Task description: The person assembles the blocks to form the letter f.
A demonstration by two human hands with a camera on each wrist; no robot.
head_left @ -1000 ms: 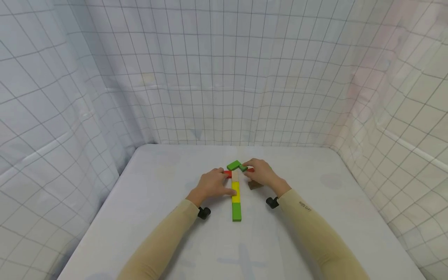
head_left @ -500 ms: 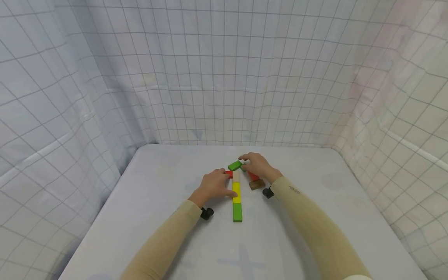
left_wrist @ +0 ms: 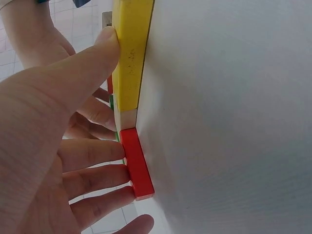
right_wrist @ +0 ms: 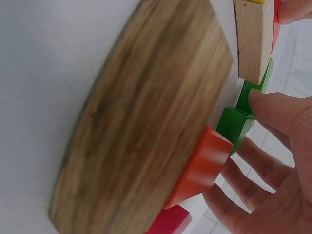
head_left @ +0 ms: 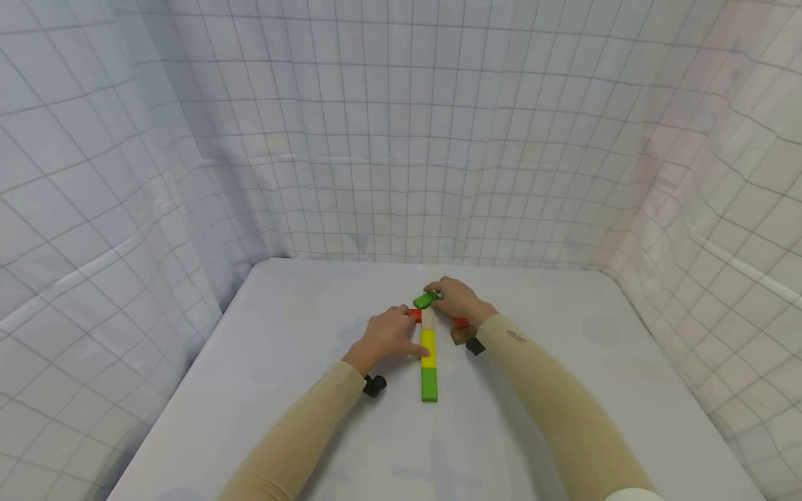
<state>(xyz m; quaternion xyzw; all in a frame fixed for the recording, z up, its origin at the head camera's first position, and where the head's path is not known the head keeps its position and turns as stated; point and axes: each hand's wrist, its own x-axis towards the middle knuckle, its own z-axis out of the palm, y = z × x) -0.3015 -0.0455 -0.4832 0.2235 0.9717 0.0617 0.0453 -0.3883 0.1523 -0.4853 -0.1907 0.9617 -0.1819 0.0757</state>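
Observation:
My left hand (head_left: pixel 390 332) lies beside a row of blocks. Its straight fingers touch a red block (left_wrist: pixel 138 163), and the thumb presses the side of a yellow block (left_wrist: pixel 132 58). A pale wooden block (head_left: pixel 427 319) continues the row at the far end, a green block (head_left: pixel 429 385) at the near end. Beyond the row, my right hand (head_left: pixel 454 298) pinches a flat green block (head_left: pixel 423 300), its thumb against it in the right wrist view. A smaller green block (right_wrist: pixel 235 126) sits right by those fingers.
Right of the row lies a brown wood-grain block (right_wrist: pixel 146 112). Next to it are an orange-red block (right_wrist: pixel 202 163) and a crimson block (right_wrist: pixel 169 222), partly hidden. White gridded sheets hang around the back and sides of the white table (head_left: pixel 301 299).
My right hand has let go of the smaller green block and shifted left onto the flat green one, which has turned slightly. The left hand keeps its place at the row.

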